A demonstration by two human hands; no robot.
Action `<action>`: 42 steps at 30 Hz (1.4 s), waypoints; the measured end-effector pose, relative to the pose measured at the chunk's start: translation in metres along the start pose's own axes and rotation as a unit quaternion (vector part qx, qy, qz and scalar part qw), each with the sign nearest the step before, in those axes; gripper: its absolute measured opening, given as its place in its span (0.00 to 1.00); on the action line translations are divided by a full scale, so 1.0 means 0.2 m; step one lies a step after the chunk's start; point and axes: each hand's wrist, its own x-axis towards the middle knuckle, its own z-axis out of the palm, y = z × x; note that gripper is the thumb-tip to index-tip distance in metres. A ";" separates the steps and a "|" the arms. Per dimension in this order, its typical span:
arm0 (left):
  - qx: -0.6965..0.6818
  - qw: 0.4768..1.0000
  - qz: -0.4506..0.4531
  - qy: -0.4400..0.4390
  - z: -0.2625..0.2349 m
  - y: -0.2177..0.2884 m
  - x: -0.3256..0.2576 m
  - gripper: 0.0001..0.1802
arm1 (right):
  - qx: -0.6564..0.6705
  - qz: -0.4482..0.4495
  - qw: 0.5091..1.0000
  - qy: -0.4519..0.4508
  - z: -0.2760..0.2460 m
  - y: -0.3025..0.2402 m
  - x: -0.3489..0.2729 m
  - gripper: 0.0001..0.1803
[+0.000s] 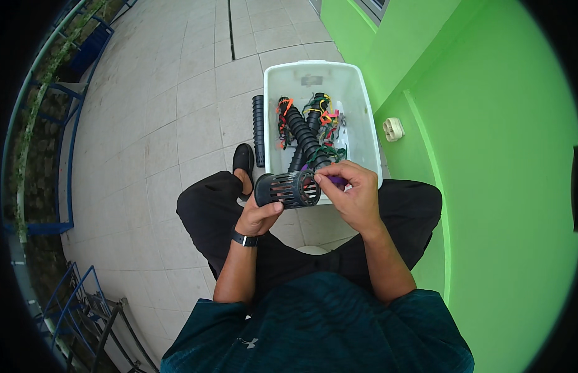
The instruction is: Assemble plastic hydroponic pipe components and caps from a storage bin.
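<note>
My left hand (256, 217) is wrapped round a black slotted plastic net cup (284, 189), which lies on its side in front of me. Its round end points right, toward my right hand (356, 194). There the thumb and forefinger are pinched together at the cup's rim; what lies between them is too small to tell. Something purple (338, 181) shows just under the right hand, partly hidden by it. Beyond both hands stands a white plastic bin (367, 118) holding long stacks of black ribbed cups (306, 138) and a tangle of coloured strips (329, 117).
Another black ribbed stack (258, 130) lies on the tiled floor (177, 155) along the bin's left side. A green wall (500, 174) with a cream socket (393, 129) rises close on the right. Blue metal railing (71, 168) and a dark metal frame (108, 323) are at left.
</note>
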 end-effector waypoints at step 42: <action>-0.030 0.997 -0.062 -0.037 -0.11 -0.05 -0.02 0.33 | 0.032 0.009 0.999 0.032 0.04 0.06 -0.09 0.14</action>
